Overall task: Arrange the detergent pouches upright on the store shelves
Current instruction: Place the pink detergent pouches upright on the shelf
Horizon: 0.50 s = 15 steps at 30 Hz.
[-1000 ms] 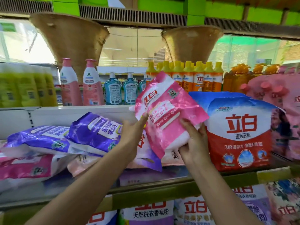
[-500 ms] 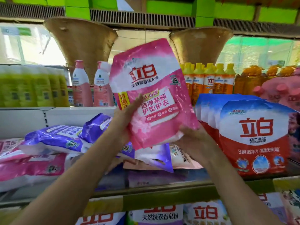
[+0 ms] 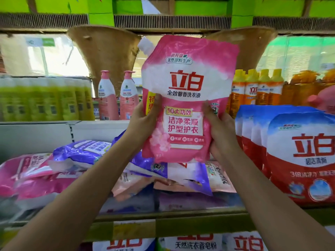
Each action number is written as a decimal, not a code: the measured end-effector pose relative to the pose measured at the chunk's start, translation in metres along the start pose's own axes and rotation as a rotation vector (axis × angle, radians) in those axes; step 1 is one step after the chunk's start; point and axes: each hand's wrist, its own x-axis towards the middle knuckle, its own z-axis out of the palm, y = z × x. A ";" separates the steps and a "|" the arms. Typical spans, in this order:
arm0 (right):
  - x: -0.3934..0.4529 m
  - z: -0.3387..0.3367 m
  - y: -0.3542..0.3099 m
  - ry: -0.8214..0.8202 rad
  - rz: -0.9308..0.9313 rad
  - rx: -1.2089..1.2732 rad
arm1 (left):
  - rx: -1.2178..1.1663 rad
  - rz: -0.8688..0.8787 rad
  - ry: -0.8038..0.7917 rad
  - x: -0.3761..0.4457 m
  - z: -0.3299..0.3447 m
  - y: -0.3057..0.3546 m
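Observation:
A pink and white detergent pouch (image 3: 186, 84) with a white spout at its top left is held upright in the air in front of the shelves. My left hand (image 3: 143, 122) grips its left edge, thumb on the front. Gripping its lower right edge is my right hand (image 3: 220, 131). Below the held pouch, purple pouches (image 3: 81, 153) and pink pouches (image 3: 27, 173) lie flat in a loose pile on the shelf (image 3: 163, 219). Red, white and blue pouches (image 3: 301, 160) stand upright in a row at the right.
The upper shelf carries yellow-green bottles (image 3: 41, 100), two pink bottles (image 3: 116, 98) and orange bottles (image 3: 257, 89). Two woven baskets (image 3: 103, 57) hang behind. More detergent bags (image 3: 195, 243) fill the shelf below.
Both hands have lifted the pink pouch higher and turned it from tilted to upright, its front now facing me. The view has come closer to the shelf.

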 end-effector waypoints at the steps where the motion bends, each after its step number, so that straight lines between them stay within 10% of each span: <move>1: 0.001 0.001 0.003 0.024 -0.016 -0.006 | 0.038 0.013 0.016 0.001 -0.001 -0.003; 15: -0.022 0.007 0.002 0.093 0.071 0.043 | 0.201 0.046 0.271 -0.046 0.013 -0.015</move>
